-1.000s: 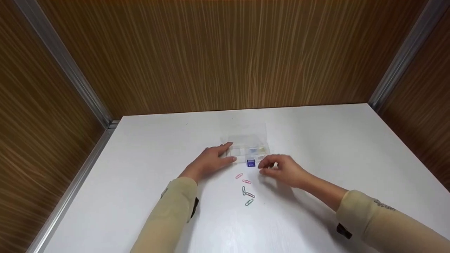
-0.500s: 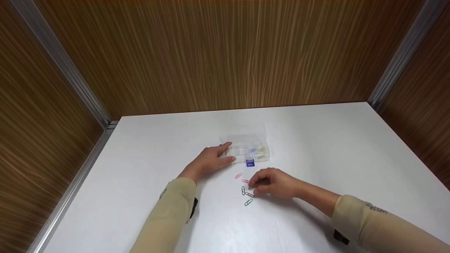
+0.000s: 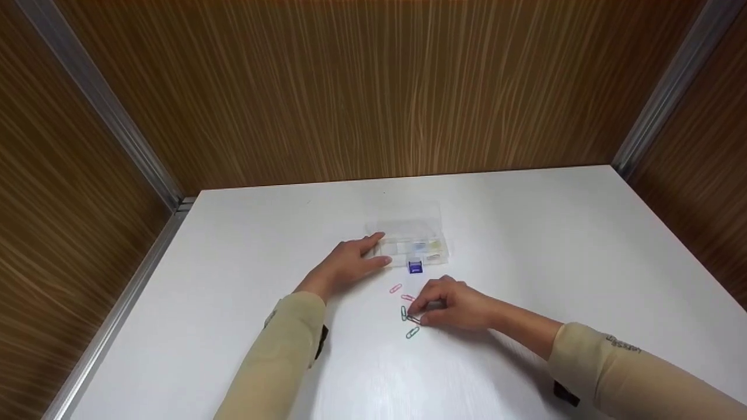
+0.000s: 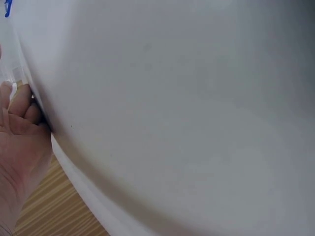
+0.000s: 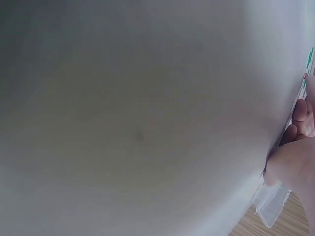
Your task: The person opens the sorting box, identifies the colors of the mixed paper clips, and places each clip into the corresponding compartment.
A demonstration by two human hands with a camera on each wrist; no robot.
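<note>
Paperclips (image 3: 408,315) lie mid-table, nearer the front edge; the right hand (image 3: 452,304) curls its fingertips onto one. They look light, thin, stiff and slippery, best pinched by the wire edges. The left hand (image 3: 347,265) rests flat against the box (image 3: 411,242).

A smooth white rectangular table (image 3: 583,245) fills the lower half of the head view, its surface glossy with a soft glare near the front edge. A panelled back wall of brown wood grain (image 3: 373,87) rises behind its far edge, and matching side walls stand at the left (image 3: 52,192) and right (image 3: 712,192). Slanted strips of brushed aluminium mark the left (image 3: 99,99) and right (image 3: 671,87) corners. Another aluminium strip (image 3: 117,321) runs along the table's left edge. A small blue plastic block (image 3: 415,268) sits near the table's middle.
</note>
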